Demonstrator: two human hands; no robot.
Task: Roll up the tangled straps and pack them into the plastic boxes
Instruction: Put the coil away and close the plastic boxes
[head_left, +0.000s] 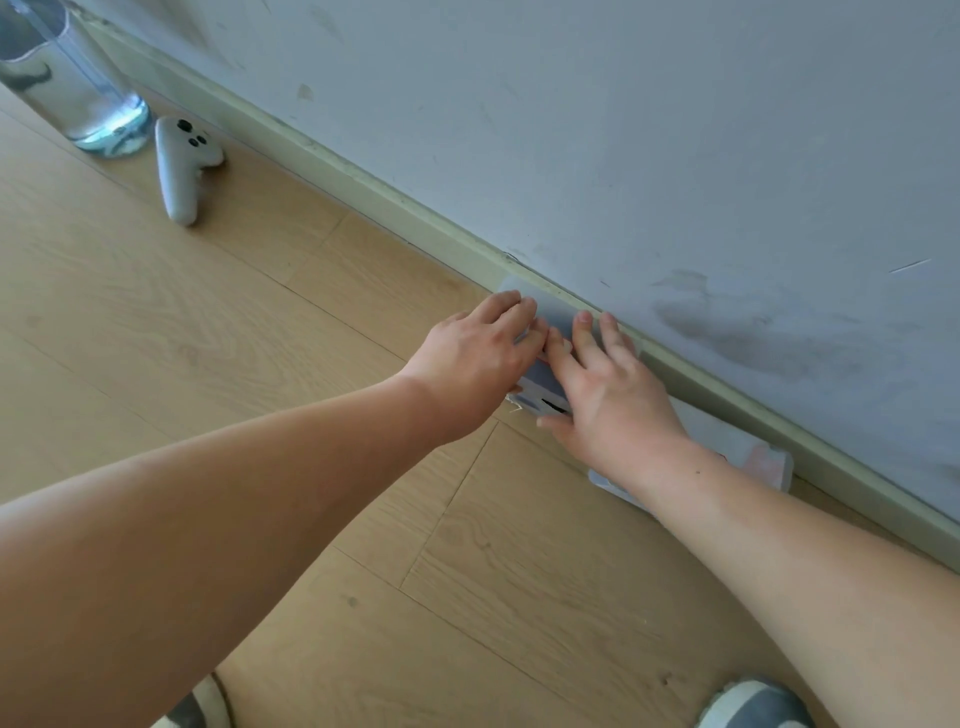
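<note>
Head view: plastic box on the floor, touching the skirting board. Right hand flat on its lid, fingers straight, spread. Left hand over the box's left end, fingers bent; gripping or only pressing, cannot tell. Dark shape behind the box's near wall, likely a rolled strap. Second box just right of it. Judged step: closing the lid. Press both ends evenly; keep strap ends clear of the rim

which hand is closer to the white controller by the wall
Left. The left hand lies on the end of the plastic box toward the controller; the right hand lies on its other part, farther along the wall.
</note>
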